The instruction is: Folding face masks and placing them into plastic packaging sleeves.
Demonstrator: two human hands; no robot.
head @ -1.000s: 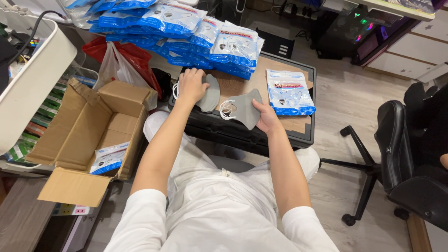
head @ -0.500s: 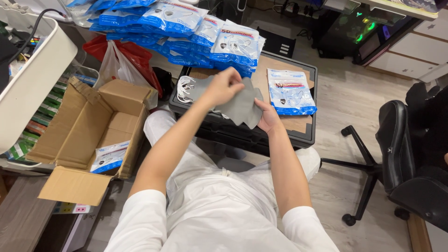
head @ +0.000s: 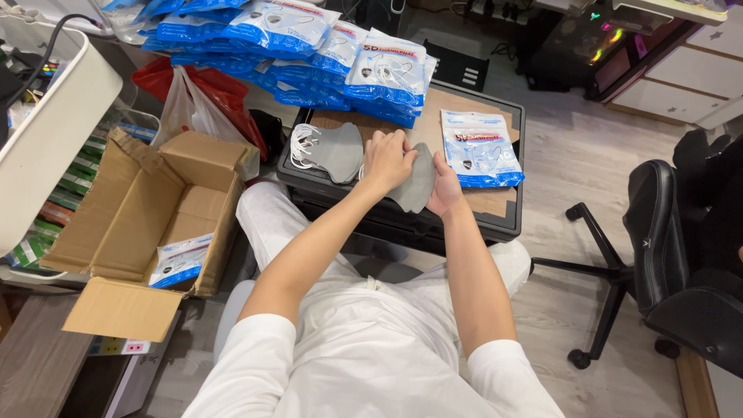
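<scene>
Head view: both hands on a grey face mask (head: 416, 182) over the black desk (head: 507, 224). Left hand (head: 385, 159) fingers pinch its upper edge, right hand (head: 445, 184) fingers grip its right side. Mask looks light, soft, floppy; best held by edges or ear loops. Stack of grey masks (head: 333, 151) just left; sealed blue packet (head: 480, 147) to the right.

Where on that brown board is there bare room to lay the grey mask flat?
Bare board shows along the near right edge, below the lone blue packet, and in a narrow strip between that packet and the right hand. The far side is crowded with the blue packet pile. The stack of grey masks fills the left, beside the left hand.
</scene>
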